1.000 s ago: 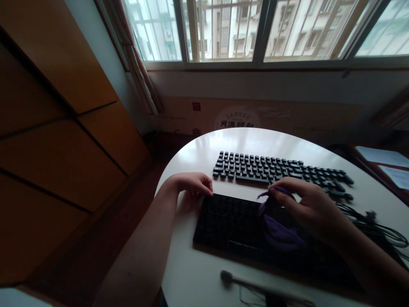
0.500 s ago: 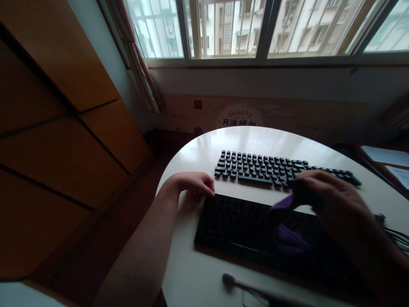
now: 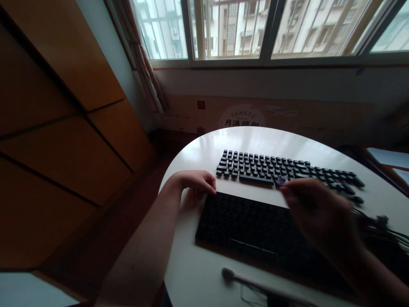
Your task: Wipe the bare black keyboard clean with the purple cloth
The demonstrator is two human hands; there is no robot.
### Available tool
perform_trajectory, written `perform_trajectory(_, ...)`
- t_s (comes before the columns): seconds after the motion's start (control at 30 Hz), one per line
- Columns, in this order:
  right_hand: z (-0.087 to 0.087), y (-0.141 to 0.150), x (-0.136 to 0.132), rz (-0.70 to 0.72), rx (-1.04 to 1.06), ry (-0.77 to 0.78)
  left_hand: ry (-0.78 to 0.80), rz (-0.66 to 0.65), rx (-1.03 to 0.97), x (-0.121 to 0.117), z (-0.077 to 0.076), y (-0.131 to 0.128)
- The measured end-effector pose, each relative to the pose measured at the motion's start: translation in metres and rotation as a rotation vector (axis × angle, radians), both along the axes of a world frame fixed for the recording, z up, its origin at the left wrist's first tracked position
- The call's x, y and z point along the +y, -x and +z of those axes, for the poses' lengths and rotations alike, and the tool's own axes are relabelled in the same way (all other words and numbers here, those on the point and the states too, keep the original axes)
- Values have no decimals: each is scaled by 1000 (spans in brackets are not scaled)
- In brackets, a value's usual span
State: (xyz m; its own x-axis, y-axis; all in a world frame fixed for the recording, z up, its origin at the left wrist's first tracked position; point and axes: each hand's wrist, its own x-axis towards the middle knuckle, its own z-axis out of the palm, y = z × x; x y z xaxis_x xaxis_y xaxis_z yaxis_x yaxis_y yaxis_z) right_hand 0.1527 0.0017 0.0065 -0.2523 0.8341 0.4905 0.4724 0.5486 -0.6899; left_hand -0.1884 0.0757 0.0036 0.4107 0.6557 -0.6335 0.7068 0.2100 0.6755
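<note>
A black keyboard base [image 3: 249, 226] without its keycaps lies on the white round table [image 3: 188, 273]. My left hand [image 3: 203, 182] is closed at its far left corner, thumb and curled fingers gripping the edge. Over the right part of the base is my right hand [image 3: 315, 202], blurred, its fingers pinched together. A small bit of purple cloth [image 3: 280, 182] shows at those fingertips; the rest of the cloth is hidden behind the hand. Beyond the base, black keycaps [image 3: 258, 168] are laid out in keyboard rows.
A small brush [image 3: 228, 275] and a bent wire tool [image 3: 243, 294] lie near the front of the table. Black cables [image 3: 381, 224] are bunched at the right. Wooden cabinets [image 3: 64, 140] stand on the left, and a window [image 3: 230, 30] is behind the table.
My right hand has moved left with the purple cloth, which hung loose over the base and is now mostly out of sight. My left hand stays at the corner.
</note>
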Motion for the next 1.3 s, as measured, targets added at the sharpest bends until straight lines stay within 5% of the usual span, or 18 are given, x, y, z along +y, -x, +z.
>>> perform_trajectory(0.17, -34, 52, 17, 146, -178, 98, -8, -13, -3, 1, -2, 1)
perform_trajectory(0.33, -36, 49, 15, 81, -111, 218, -13, -23, 3, 2, -4, 1)
perform_trajectory(0.47, -33, 44, 20, 114, 159, 452, -40, -20, 29, 0, 2, 2)
perform_trajectory(0.53, -28, 43, 20, 146, 345, 594, -135, -24, 51, -5, 8, -3)
perform_trajectory(0.63, -18, 40, 18, 168, 565, 674, -513, -34, -7, -17, 19, -25)
perform_trajectory(0.7, -10, 36, 16, 171, 637, 656, -676, -42, -158, -28, 25, -47)
perform_trajectory(0.8, -1, 28, 15, 185, 648, 605, -704, -92, -397, -43, 29, -80)
perform_trajectory(1.03, 14, 13, 12, 169, 628, 479, -481, -232, -674, -56, 26, -105)
perform_trajectory(1.3, 41, -1, -12, -79, 513, 208, -226, -89, -875, -72, 31, -114)
